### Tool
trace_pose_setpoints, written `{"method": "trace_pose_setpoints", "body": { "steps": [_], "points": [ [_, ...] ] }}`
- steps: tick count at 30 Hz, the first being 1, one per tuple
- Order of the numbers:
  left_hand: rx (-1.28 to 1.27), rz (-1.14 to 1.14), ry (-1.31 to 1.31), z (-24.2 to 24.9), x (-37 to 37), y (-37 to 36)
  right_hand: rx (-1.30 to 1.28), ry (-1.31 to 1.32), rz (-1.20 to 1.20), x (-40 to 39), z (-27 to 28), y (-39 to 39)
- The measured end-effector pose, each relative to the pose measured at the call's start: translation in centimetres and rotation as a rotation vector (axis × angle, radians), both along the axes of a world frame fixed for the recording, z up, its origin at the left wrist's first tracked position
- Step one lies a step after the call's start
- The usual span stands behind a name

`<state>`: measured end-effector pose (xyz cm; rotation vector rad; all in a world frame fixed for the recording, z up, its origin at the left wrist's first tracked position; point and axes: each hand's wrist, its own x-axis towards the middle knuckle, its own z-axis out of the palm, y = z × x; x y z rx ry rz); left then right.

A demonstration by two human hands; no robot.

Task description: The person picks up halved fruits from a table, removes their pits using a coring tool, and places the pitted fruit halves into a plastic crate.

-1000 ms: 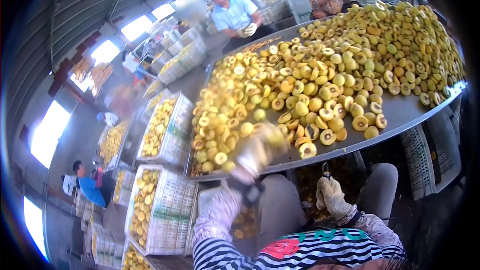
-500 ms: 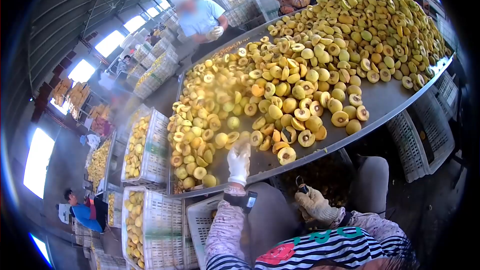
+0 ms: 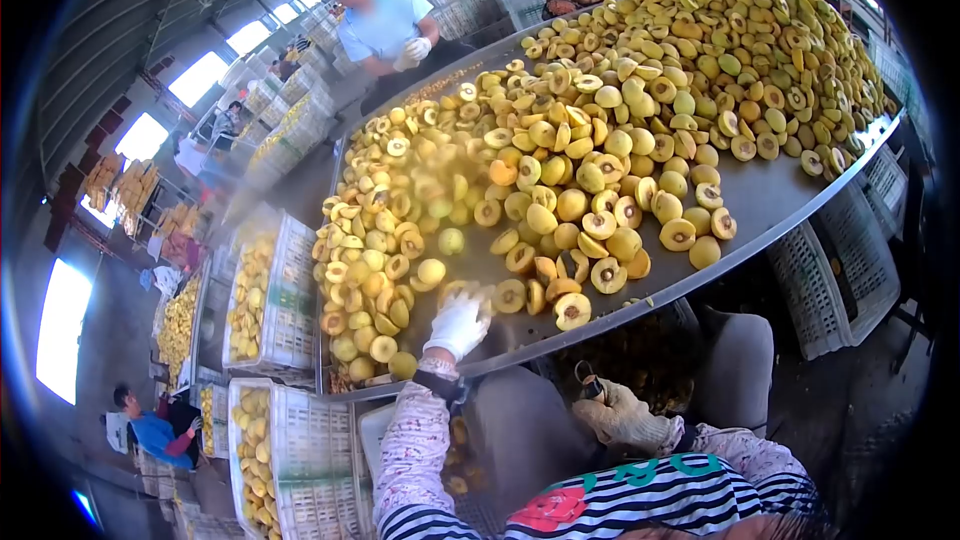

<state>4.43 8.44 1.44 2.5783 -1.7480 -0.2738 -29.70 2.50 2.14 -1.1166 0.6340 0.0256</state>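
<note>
My left hand (image 3: 460, 328), in a white glove, is over the near edge of the metal table (image 3: 770, 195). Its fingers close around a blurred yellow peach half (image 3: 468, 292). In front of it spreads a big heap of yellow peach halves (image 3: 590, 150), many showing brown pits or hollows. Down by my knees, my right hand (image 3: 625, 415), in a cream work glove, is closed on a small tool with a dark handle and a thin metal loop (image 3: 583, 372). The loop points up, apart from the fruit.
White plastic crates of peaches (image 3: 320, 450) stand at the left, with another crate (image 3: 290, 290) behind. Empty crates (image 3: 815, 290) lie under the table's right side. A dark pile of scraps (image 3: 640, 355) is between my knees. Gloved co-workers (image 3: 385, 25) are across the table.
My left hand has drawn slightly back and left from the heap, with a peach half at its fingers. My right hand stays low with the tool. The view has shifted a little.
</note>
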Motion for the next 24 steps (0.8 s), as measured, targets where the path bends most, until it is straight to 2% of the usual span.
{"method": "trace_pose_setpoints", "body": {
  "steps": [1, 3, 4, 6, 8, 9, 10, 12, 14, 16, 18, 19, 21, 22, 24],
  "points": [
    [-0.051, -0.070, -0.030, 0.5, -0.7, 1.0, 0.019, -0.026, -0.008, 0.1, 0.1, 0.0],
    [-0.326, 0.063, 0.249, 1.6, -0.9, 2.2, 0.082, -0.118, -0.035, -0.3, -1.3, 0.6],
    [-0.455, 0.144, 0.395, 1.7, -0.7, 2.9, 0.009, -0.148, -0.008, -0.4, -2.5, 0.7],
    [-0.760, 0.319, 0.210, -2.0, 3.1, 4.3, -0.004, -0.113, -0.004, -0.3, -2.9, 1.1],
    [-0.491, 0.452, 0.169, -0.8, 2.9, 4.8, -0.042, -0.088, -0.004, -0.5, -2.8, 1.1],
    [-0.276, 0.488, 0.192, -0.2, 1.9, 4.6, -0.052, -0.082, -0.014, -0.5, -3.1, 1.2],
    [-0.184, 0.405, 0.121, -0.4, 0.5, 4.7, -0.061, -0.075, -0.026, -0.6, -3.2, 1.3],
    [-0.157, 0.382, 0.099, -1.6, -0.2, 4.2, -0.206, -0.039, 0.031, -0.7, -3.0, 1.1],
    [-0.295, 0.368, 0.224, -2.4, 0.2, 4.7, -0.289, -0.064, 0.071, -0.7, -2.6, 1.2],
    [-0.470, 0.500, 0.550, -3.1, 0.6, 5.6, -0.308, -0.080, 0.082, -0.6, -2.6, 1.2],
    [-0.677, 0.527, 0.742, -2.9, -0.7, 6.6, -0.304, -0.120, 0.067, -0.5, -2.8, 1.3],
    [-0.748, 0.503, 0.938, -1.3, -2.8, 6.9, -0.259, -0.211, 0.044, -0.4, -3.8, 1.4],
    [-0.845, 0.446, 1.284, 1.5, -7.6, 7.1, -0.249, -0.289, 0.071, 0.1, -0.7, 1.5],
    [-0.959, 0.318, 1.256, 1.2, -9.8, 6.8, -0.244, -0.326, 0.080, 0.4, 1.1, 1.7],
    [-0.952, 0.274, 1.521, 1.6, -14.7, 7.0, 0.020, -0.179, 0.217, 1.0, 3.9, 2.2]
  ]
}}
